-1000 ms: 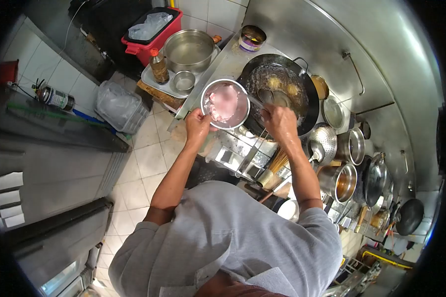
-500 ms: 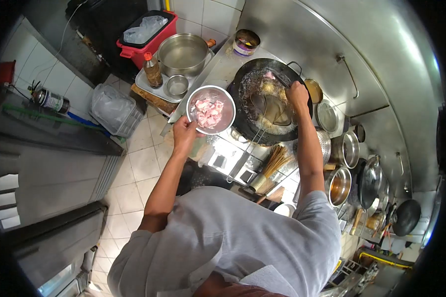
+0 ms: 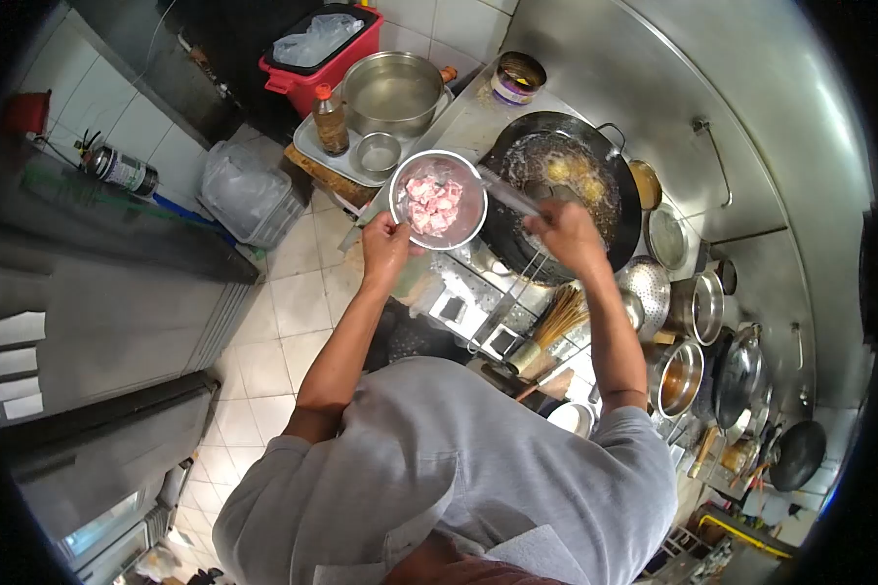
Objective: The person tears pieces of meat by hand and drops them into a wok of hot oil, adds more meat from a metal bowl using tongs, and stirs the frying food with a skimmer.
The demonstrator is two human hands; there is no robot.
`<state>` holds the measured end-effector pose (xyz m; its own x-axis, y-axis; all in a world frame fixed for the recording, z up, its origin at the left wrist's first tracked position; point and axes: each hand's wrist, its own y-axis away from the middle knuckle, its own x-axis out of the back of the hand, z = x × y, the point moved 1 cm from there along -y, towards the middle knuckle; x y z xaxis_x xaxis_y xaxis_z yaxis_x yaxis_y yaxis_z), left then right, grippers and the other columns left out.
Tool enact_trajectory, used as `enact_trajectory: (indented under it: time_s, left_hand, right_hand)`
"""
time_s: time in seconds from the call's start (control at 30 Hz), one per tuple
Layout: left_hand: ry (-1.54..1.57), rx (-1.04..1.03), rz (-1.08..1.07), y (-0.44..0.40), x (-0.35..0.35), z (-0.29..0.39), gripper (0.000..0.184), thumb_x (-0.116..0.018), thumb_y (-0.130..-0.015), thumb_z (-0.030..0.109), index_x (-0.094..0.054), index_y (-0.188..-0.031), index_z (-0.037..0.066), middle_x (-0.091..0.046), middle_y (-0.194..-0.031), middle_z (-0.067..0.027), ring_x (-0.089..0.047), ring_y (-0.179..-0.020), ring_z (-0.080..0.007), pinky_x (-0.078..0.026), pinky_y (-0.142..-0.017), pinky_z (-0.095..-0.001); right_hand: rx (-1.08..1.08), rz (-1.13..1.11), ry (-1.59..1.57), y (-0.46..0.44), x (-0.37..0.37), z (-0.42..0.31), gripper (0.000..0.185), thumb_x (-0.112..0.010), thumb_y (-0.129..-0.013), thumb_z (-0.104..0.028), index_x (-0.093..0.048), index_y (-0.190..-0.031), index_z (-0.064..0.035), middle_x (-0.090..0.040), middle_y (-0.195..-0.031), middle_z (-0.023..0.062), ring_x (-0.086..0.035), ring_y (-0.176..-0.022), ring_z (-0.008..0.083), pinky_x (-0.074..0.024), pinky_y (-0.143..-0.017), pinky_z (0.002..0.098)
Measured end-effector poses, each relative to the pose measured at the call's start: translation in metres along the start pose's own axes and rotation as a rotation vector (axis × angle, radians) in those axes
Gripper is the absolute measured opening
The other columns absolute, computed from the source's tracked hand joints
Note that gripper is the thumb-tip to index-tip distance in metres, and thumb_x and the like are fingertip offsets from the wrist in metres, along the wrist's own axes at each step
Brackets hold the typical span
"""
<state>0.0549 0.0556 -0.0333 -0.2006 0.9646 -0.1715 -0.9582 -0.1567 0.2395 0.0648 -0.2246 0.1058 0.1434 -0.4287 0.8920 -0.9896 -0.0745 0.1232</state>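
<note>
Pink meat (image 3: 433,205) in metal bowl (image 3: 472,207)

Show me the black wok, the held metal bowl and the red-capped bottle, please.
Black wok (image 3: 628,205): head view, right wall.
Metal bowl (image 3: 472,207): head view, inner wall.
Red-capped bottle (image 3: 331,127): head view, its body.

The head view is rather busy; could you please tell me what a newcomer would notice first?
Probably the large black metal wok, with golden pieces in foamy liquid, right of upper centre. Beside it, the left hand holds a round silver metal bowl of pink chunks. The right hand grips a long grey utensil.
</note>
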Motion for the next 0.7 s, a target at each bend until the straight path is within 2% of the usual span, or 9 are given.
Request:
enact_trajectory:
  time_s: [0.03, 0.1, 0.2, 0.33, 0.5, 0.57, 0.63, 0.7]
  left_hand:
    - [0.027, -0.022, 0.019, 0.002, -0.005, 0.006, 0.005, -0.054, -0.085, -0.004, -0.055, -0.081, -0.004, -0.059, -0.075, -0.0093, -0.063, -0.059, -0.0151, -0.059, -0.048, -0.0272]
    - [0.038, -0.037, 0.007, 0.007, -0.012, 0.014, 0.004, -0.054, -0.085, -0.004, -0.056, -0.081, -0.004, -0.06, -0.075, -0.0096, -0.063, -0.058, -0.0151, -0.058, -0.048, -0.0268]
    - [0.044, -0.058, -0.012, 0.005, -0.015, 0.012, 0.004, -0.055, -0.084, -0.004, -0.056, -0.081, -0.004, -0.061, -0.075, -0.0102, -0.063, -0.057, -0.015, -0.057, -0.047, -0.0262]
    - [0.026, -0.056, -0.045, 0.002, -0.012, 0.007, 0.003, -0.055, -0.083, -0.004, -0.055, -0.081, -0.005, -0.062, -0.076, -0.011, -0.063, -0.056, -0.0151, -0.056, -0.046, -0.0259]
    - [0.04, -0.032, -0.016, 0.0, -0.011, 0.002, 0.002, -0.055, -0.083, -0.004, -0.056, -0.082, -0.005, -0.062, -0.077, -0.0116, -0.063, -0.056, -0.0154, -0.056, -0.047, -0.0257]
    - [0.043, -0.016, -0.01, -0.002, -0.009, -0.001, 0.003, -0.054, -0.083, -0.004, -0.056, -0.083, -0.006, -0.062, -0.077, -0.0117, -0.063, -0.057, -0.0154, -0.056, -0.047, -0.0256]
    - [-0.017, -0.019, -0.036, -0.007, -0.005, -0.011, 0.005, -0.055, -0.088, 0.0, -0.056, -0.086, -0.005, -0.063, -0.08, -0.013, -0.066, -0.063, -0.0183, -0.061, -0.052, -0.0285]
    - [-0.003, -0.006, -0.049, -0.005, -0.004, -0.008, 0.006, -0.055, -0.088, 0.0, -0.056, -0.087, -0.006, -0.063, -0.08, -0.0127, -0.066, -0.064, -0.0181, -0.061, -0.052, -0.0287]
  right_hand:
    - [-0.003, 0.011, 0.065, 0.011, 0.001, -0.021, 0.031, -0.069, -0.083, -0.032, -0.07, -0.104, -0.0085, -0.067, -0.084, 0.0224, -0.066, -0.081, 0.0385, -0.0505, -0.075, 0.046]
    - [-0.042, 0.017, 0.146, 0.015, -0.012, -0.03, 0.027, -0.067, -0.084, -0.031, -0.07, -0.093, -0.0054, -0.067, -0.084, 0.0236, -0.066, -0.083, 0.041, -0.0514, -0.076, 0.0486]
    - [-0.002, 0.031, 0.129, 0.01, -0.032, -0.024, 0.025, -0.067, -0.083, -0.029, -0.069, -0.089, -0.0045, -0.067, -0.082, 0.0239, -0.066, -0.082, 0.0405, -0.0515, -0.076, 0.0488]
    - [0.019, 0.06, 0.128, 0.007, -0.035, -0.019, 0.024, -0.067, -0.083, -0.027, -0.071, -0.092, -0.0051, -0.067, -0.081, 0.023, -0.066, -0.081, 0.0404, -0.0515, -0.076, 0.0487]
    - [-0.007, 0.198, 0.008, 0.02, 0.001, -0.021, 0.025, -0.068, -0.082, -0.027, -0.073, -0.096, -0.0063, -0.067, -0.077, 0.0216, -0.066, -0.077, 0.0397, -0.052, -0.073, 0.0464]
    - [0.008, 0.193, 0.022, 0.008, 0.008, -0.005, 0.023, -0.068, -0.082, -0.027, -0.073, -0.093, -0.0064, -0.067, -0.076, 0.0208, -0.066, -0.076, 0.0388, -0.0523, -0.072, 0.0454]
    - [-0.036, 0.268, 0.086, -0.01, 0.015, 0.011, 0.022, -0.067, -0.081, -0.024, -0.072, -0.087, -0.0035, -0.067, -0.077, 0.0224, -0.066, -0.076, 0.04, -0.0528, -0.071, 0.0456]
    - [-0.051, 0.309, 0.179, -0.048, -0.005, 0.063, 0.023, -0.067, -0.08, -0.024, -0.07, -0.085, -0.0018, -0.067, -0.078, 0.0235, -0.066, -0.077, 0.0406, -0.0532, -0.071, 0.0457]
